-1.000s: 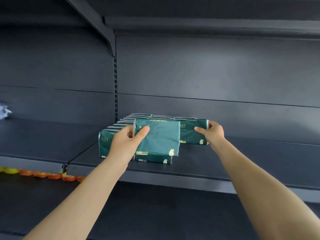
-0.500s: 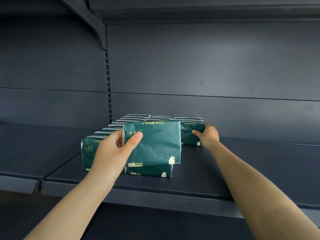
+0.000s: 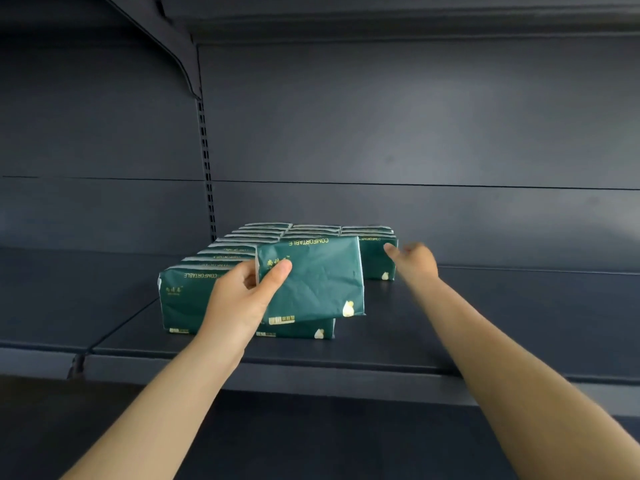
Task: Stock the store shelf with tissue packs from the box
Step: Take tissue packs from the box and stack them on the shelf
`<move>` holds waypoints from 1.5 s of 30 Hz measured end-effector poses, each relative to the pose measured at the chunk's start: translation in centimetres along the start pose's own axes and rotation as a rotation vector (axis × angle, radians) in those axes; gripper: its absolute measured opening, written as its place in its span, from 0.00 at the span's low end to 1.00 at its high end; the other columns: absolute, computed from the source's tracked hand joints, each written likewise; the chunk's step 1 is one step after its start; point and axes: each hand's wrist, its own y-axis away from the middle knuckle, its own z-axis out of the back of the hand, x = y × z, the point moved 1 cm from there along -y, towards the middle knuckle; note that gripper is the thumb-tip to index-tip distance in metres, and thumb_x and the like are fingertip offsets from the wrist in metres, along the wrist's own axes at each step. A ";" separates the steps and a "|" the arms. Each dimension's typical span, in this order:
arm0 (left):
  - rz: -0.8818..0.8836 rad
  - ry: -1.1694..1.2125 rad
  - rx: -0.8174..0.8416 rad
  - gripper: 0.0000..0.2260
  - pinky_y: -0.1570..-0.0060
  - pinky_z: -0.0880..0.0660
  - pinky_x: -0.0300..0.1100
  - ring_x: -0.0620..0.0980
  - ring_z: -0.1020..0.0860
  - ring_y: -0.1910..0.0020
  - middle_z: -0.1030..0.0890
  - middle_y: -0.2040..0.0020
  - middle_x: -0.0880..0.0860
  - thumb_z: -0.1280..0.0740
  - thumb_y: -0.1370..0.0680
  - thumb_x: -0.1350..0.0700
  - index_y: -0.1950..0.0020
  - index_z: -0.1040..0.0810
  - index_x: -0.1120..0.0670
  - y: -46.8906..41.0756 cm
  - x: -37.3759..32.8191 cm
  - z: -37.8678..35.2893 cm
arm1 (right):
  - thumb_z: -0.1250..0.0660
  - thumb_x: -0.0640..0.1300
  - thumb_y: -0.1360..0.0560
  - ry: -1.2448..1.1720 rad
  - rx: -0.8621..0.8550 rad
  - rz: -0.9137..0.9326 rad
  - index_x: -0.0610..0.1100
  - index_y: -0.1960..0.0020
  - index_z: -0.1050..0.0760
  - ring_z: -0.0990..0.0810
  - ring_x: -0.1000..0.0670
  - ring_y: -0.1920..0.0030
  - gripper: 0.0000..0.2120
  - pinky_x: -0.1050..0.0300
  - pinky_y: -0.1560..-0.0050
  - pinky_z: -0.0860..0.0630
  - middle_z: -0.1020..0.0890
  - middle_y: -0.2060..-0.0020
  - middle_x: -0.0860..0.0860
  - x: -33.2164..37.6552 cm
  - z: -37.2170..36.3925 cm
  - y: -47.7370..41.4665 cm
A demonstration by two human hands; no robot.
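Dark green tissue packs stand on edge in three rows on the dark grey shelf. My left hand grips one tissue pack by its left edge, thumb on the front face. This pack is tilted and held over the front pack of the middle row. The left row's front pack stands beside my left wrist. Blurred by motion, my right hand has its fingers stretched towards the front pack of the shorter right row, its fingertips at that pack's upper right corner.
Bare shelf surface runs to the right of the rows and in front of them up to the front lip. A slotted upright and a bracket stand at the back left. A lower shelf lies below.
My right hand has loosened from the right-row pack's end and is moving, now blurred. My left hand keeps its grip on the pack. The view has come closer to the shelf.
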 end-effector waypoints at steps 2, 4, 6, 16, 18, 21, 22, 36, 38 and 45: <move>0.012 0.015 0.004 0.17 0.55 0.30 0.37 0.46 0.24 0.55 0.19 0.52 0.55 0.33 0.25 0.46 0.50 0.21 0.60 0.6 -0.3 -0.3 | 0.40 0.56 0.23 -0.242 0.027 0.059 0.38 0.53 0.26 0.26 0.45 0.57 0.19 0.55 0.60 0.29 0.23 0.59 0.46 1.0 1.8 4.3; 0.022 0.018 0.008 0.17 0.56 0.30 0.37 0.46 0.25 0.55 0.19 0.51 0.56 0.33 0.25 0.46 0.50 0.21 0.60 1.1 -0.6 -0.6 | 0.41 0.56 0.22 -0.541 0.088 0.083 0.46 0.46 0.24 0.22 0.50 0.51 0.15 0.54 0.48 0.24 0.20 0.51 0.51 1.9 3.6 9.5; 0.031 0.013 0.024 0.20 0.53 0.28 0.42 0.48 0.24 0.54 0.19 0.52 0.58 0.32 0.26 0.44 0.49 0.21 0.62 1.5 -0.7 -0.9 | 0.40 0.55 0.22 -0.682 0.154 0.131 0.49 0.46 0.23 0.20 0.54 0.48 0.12 0.55 0.45 0.24 0.19 0.49 0.54 2.7 4.6 13.7; -0.098 -0.076 0.121 0.12 0.58 0.29 0.38 0.46 0.22 0.58 0.20 0.59 0.48 0.33 0.25 0.47 0.55 0.22 0.55 3.2 -1.5 -2.8 | 0.24 0.41 0.32 -0.584 0.145 0.175 0.47 0.46 0.24 0.17 0.54 0.59 0.17 0.56 0.57 0.21 0.16 0.55 0.54 2.3 5.3 18.9; -0.156 -0.142 0.117 0.08 0.58 0.29 0.30 0.40 0.22 0.57 0.19 0.57 0.45 0.33 0.25 0.47 0.54 0.22 0.51 3.0 -1.5 -2.8 | 0.24 0.39 0.33 -0.586 0.147 0.159 0.47 0.46 0.24 0.17 0.55 0.59 0.18 0.57 0.59 0.20 0.16 0.57 0.54 1.9 6.0 18.3; -0.345 -0.356 0.100 0.11 0.52 0.29 0.29 0.42 0.24 0.51 0.21 0.51 0.46 0.35 0.26 0.44 0.49 0.23 0.50 2.5 -1.2 -2.6 | 0.23 0.37 0.33 -0.588 0.145 0.165 0.49 0.49 0.25 0.17 0.56 0.62 0.17 0.57 0.61 0.20 0.16 0.58 0.55 1.6 6.8 16.8; -0.417 -0.475 0.095 0.17 0.46 0.29 0.35 0.45 0.24 0.46 0.22 0.46 0.48 0.36 0.25 0.43 0.44 0.23 0.52 2.1 -1.0 -2.6 | 0.23 0.38 0.34 -0.576 0.131 0.161 0.49 0.50 0.25 0.17 0.54 0.60 0.17 0.55 0.59 0.20 0.16 0.58 0.54 1.4 6.8 15.9; -0.938 -1.306 0.070 0.30 0.45 0.25 0.50 0.57 0.20 0.49 0.19 0.48 0.58 0.38 0.32 0.36 0.46 0.22 0.61 -2.9 2.9 -4.2 | 0.27 0.37 0.30 -0.723 0.141 0.044 0.37 0.40 0.26 0.17 0.51 0.58 0.20 0.63 0.68 0.23 0.17 0.49 0.45 -0.3 5.7 5.5; -0.982 -1.310 0.062 0.32 0.41 0.27 0.55 0.58 0.20 0.46 0.20 0.45 0.60 0.36 0.34 0.37 0.42 0.26 0.61 -3.2 3.2 -3.9 | 0.26 0.36 0.31 -0.692 0.087 0.019 0.36 0.40 0.27 0.18 0.52 0.60 0.21 0.65 0.70 0.23 0.18 0.50 0.45 -0.5 5.3 4.0; -0.972 -1.336 0.028 0.36 0.34 0.37 0.56 0.58 0.22 0.42 0.21 0.42 0.59 0.38 0.32 0.37 0.34 0.35 0.61 -3.5 4.4 -3.7 | 0.26 0.40 0.30 -0.311 0.019 0.002 0.39 0.39 0.30 0.21 0.51 0.58 0.22 0.62 0.63 0.26 0.22 0.46 0.47 -0.7 1.0 0.2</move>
